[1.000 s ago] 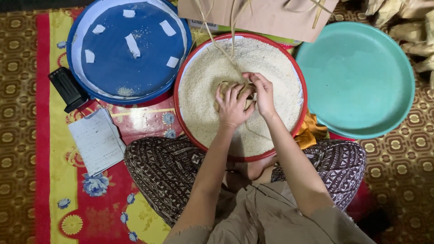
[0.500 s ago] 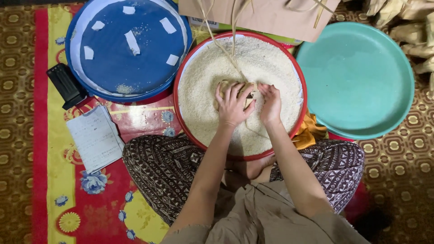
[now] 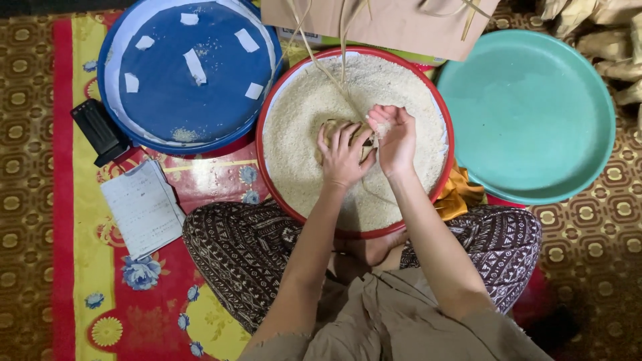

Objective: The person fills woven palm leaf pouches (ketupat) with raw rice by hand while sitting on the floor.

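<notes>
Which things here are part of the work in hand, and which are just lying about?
In use: left hand, right hand, woven pouch, rice, red basin.
Lying about: blue tray, teal basin, paper, black box.

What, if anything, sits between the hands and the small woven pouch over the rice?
Nothing visible. The left hand already cups the woven pouch over the red-rimmed tray of rice, and the right hand is against it, pinching at its top.

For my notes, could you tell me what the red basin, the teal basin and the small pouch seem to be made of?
Red basin: likely plastic, smooth thin rim. Teal basin: likely plastic, even matt sheen. Pouch: apparently woven leaf strips, tan, loose strands trailing.
</notes>
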